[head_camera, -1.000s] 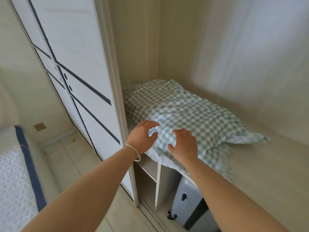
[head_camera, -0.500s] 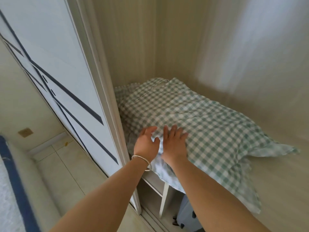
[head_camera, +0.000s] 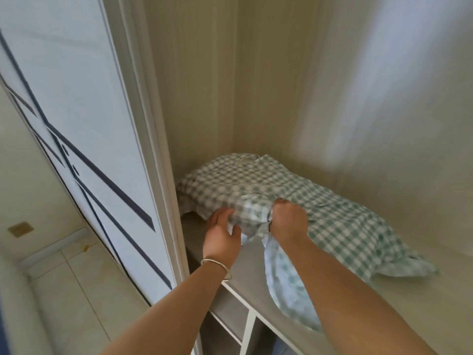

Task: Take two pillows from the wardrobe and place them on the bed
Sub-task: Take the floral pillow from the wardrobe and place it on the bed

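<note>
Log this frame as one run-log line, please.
phase: grasping | right hand: fist shut on checked pillow | left hand: open against pillow edge | pillow: on wardrobe shelf

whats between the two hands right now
In the head view, a bunched fold of the checked pillow fills the gap: the right hand is fisted on it, and the left hand touches its near edge.

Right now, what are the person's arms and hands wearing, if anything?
Both forearms are bare, with no sleeves in view. The left hand has no glove or ring that I can make out; a thin silver bangle circles its wrist. The right hand and wrist carry nothing visible.
</note>
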